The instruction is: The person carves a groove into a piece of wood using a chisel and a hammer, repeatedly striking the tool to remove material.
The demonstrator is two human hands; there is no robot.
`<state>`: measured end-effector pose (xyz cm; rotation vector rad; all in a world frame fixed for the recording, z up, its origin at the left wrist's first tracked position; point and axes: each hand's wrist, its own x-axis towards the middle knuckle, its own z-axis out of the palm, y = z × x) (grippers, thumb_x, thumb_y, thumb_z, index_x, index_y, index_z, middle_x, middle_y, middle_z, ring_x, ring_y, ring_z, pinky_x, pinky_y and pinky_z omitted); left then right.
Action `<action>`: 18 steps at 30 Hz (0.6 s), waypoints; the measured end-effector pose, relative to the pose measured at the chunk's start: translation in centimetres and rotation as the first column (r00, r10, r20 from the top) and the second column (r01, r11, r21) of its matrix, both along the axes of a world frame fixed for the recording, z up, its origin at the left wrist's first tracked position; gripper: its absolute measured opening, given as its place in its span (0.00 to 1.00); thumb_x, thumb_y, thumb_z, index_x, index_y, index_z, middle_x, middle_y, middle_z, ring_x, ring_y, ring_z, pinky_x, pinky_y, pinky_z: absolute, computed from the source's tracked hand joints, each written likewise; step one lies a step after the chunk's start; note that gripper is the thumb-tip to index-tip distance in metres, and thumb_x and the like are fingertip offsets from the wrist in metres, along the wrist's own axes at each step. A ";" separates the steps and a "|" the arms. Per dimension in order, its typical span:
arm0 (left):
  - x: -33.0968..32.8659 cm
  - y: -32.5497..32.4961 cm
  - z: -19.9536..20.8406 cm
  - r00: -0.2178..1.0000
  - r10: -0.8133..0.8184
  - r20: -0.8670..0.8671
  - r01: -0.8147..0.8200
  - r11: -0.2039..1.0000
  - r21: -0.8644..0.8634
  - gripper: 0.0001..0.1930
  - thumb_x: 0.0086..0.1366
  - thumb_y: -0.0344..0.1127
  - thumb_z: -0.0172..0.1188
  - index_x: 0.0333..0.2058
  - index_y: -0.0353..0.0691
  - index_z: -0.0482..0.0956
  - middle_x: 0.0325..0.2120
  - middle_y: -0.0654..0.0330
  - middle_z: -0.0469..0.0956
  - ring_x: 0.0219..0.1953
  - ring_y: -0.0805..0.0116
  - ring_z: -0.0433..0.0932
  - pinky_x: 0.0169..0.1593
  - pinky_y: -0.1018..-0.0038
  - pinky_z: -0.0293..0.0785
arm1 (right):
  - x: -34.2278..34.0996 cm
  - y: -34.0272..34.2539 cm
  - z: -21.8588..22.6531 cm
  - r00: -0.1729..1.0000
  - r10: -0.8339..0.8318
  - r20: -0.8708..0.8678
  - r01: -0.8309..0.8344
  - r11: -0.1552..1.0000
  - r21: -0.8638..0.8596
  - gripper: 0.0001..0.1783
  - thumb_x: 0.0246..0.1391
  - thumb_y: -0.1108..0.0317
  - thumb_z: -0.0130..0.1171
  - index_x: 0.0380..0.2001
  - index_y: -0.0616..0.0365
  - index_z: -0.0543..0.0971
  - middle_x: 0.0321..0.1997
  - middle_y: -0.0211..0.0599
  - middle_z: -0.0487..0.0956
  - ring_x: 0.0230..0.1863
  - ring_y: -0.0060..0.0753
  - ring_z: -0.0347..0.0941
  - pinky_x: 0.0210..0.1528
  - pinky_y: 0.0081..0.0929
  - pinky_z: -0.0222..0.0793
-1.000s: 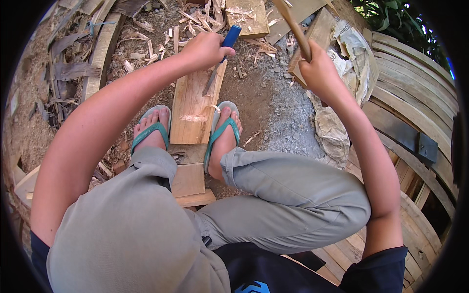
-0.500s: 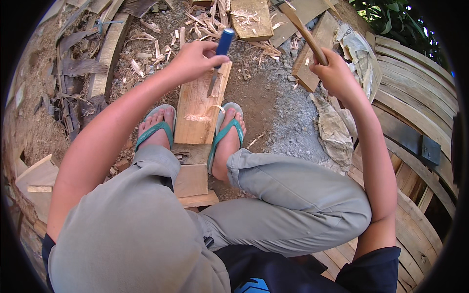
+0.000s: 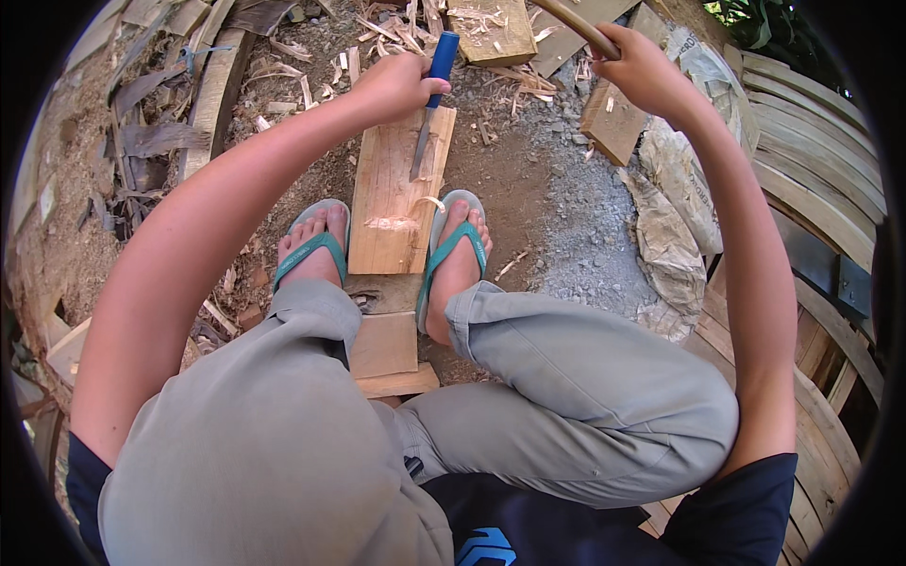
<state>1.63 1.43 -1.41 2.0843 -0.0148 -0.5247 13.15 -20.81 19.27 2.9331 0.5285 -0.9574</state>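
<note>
Near the top centre of the frame, the fingers of the left hand (image 3: 394, 90) were wrapped closed around the blue handle of a chisel (image 3: 423, 137), the thumb pressed against it. Toward the upper right, the fingers of the right hand (image 3: 644, 75) were curled tightly about a wooden tool handle (image 3: 578, 28) that ran off the top edge, its head out of view. The chisel's blade slanted down over the face of a rectangular wooden block (image 3: 379, 189), above and slightly left of the frame's centre; whether its tip bit into the grain could not be told.

Lower on that face lay a rough, pale cut patch (image 3: 392, 224), and a thin curled shaving (image 3: 432, 202) stood out at the block's right edge. Judging from these marks, the chiselling looked only partly done: one shallow area was opened, while the lower end appeared smooth and uncut, and no deep recess showed.

Green-strapped flip-flops (image 3: 451, 247) flanked the block, and a flat wood offcut (image 3: 384, 341) lay below it. Farther out, a thick timber piece (image 3: 493, 38) strewn with shavings sat at the top centre, grey gravel (image 3: 590, 241) and a crumpled sack (image 3: 670, 250) lay right of centre, and wooden slats (image 3: 812, 165) curved along the right rim.
</note>
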 end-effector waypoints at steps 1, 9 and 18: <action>0.0 -0.1 0.1 1.000 0.002 -0.001 -0.002 1.000 0.005 0.17 0.68 0.46 0.64 0.39 0.35 0.85 0.29 0.50 0.84 0.33 0.57 0.84 0.41 0.61 0.75 | -1.1 0.8 0.3 0.997 -0.067 0.047 0.067 0.998 0.020 0.08 0.58 0.70 0.59 0.37 0.59 0.72 0.27 0.37 0.72 0.32 0.30 0.69 0.39 0.34 0.67; 0.1 -0.1 0.2 1.000 0.000 -0.029 0.000 1.000 0.020 0.17 0.67 0.46 0.64 0.42 0.36 0.86 0.31 0.50 0.85 0.37 0.57 0.85 0.44 0.63 0.76 | -2.4 1.0 -0.3 0.993 -0.117 -0.009 0.117 0.993 0.020 0.05 0.58 0.73 0.54 0.36 0.60 0.71 0.24 0.31 0.68 0.27 0.27 0.67 0.30 0.34 0.64; -0.1 0.1 0.4 0.999 -0.017 -0.040 0.018 1.000 0.011 0.21 0.67 0.52 0.64 0.43 0.38 0.86 0.30 0.50 0.85 0.36 0.55 0.85 0.44 0.60 0.77 | -3.5 3.0 1.2 0.980 -0.154 -0.127 0.144 0.986 -0.079 0.06 0.55 0.73 0.52 0.36 0.58 0.70 0.22 0.30 0.66 0.18 0.25 0.63 0.18 0.31 0.60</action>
